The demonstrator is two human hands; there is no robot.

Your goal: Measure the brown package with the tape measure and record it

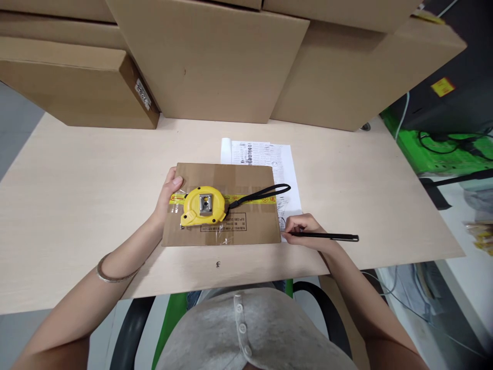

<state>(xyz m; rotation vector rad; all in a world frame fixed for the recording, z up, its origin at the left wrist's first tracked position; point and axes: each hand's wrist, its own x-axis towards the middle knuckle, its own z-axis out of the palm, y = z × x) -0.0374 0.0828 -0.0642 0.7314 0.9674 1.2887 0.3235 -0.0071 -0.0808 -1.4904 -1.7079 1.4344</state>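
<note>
A flat box point(223, 210) lies on the table point(77, 205) at the centre of the frame, taped along its length with a yellow strip. On its left half sits a yellow tape measure point(204, 206), its black strap point(258, 195) trailing right across the box top. The left hand point(167, 198) rests against the box's left edge, thumb on the top near the tape measure, fingers curled round the side and touching the cardboard. The right hand point(306, 230), just right of the box's lower right corner, has its fingers pinched narrow around a black pen point(327, 236); the pen lies nearly level, its tip pointing left onto a printed sheet point(285, 164) that sticks out from under the box along its right and upper sides. A bangle point(111, 275) circles the left wrist. Large cartons point(208, 56) stand across the top of the frame at the table's far edge. At the bottom, a grey buttoned garment point(246, 329) shows.
</note>
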